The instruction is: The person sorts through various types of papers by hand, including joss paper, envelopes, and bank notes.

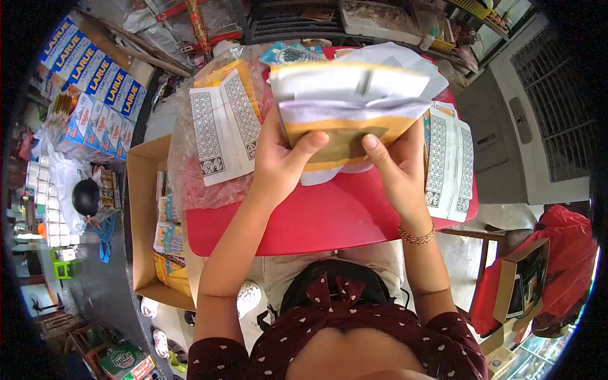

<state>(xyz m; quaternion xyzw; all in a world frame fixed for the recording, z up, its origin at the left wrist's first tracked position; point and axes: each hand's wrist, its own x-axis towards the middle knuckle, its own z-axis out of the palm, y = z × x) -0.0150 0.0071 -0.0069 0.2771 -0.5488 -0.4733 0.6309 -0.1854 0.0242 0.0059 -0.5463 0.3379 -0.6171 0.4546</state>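
My left hand [283, 152] and my right hand [400, 161] grip the two sides of a thick stack of joss paper [345, 142], raised above the table. Both thumbs press on its near yellow face, which bears a dark square; the other fingers are mostly hidden behind. White sheets fan out at its upper edge, slightly blurred. To the left, white printed sheets with rows of coin-like circles [221, 126] lie on clear plastic wrapping [187, 183] over yellow paper. More printed sheets [448, 168] rest at the table's right side, beside my right hand.
The red table [304, 225] stands in front of me. A cardboard box [144, 221] with paper packets stands at its left. Beer cartons [95, 76] are stacked farther left. At right, another open box [522, 278] sits by red cloth [570, 253].
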